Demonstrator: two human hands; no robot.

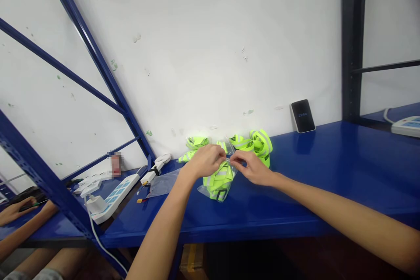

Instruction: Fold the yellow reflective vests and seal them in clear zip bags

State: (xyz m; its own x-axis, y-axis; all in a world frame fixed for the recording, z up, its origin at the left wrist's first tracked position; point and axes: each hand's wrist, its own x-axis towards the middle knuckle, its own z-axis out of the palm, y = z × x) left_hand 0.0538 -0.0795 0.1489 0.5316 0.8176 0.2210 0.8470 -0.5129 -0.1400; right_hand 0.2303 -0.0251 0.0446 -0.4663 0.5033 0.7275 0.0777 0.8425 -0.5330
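Between and below my hands, over the blue tabletop, is a clear plastic bag; whether it touches the surface I cannot tell. Through its glossy, creased film shows a folded fluorescent yellow-green strap with pale bands and a dark buckle near the lower end. My left hand and right hand pinch the bag's upper edge, fingertips close together. Behind, loose green straps lie looped; farther right, a dark-screened device leans against the white wall.
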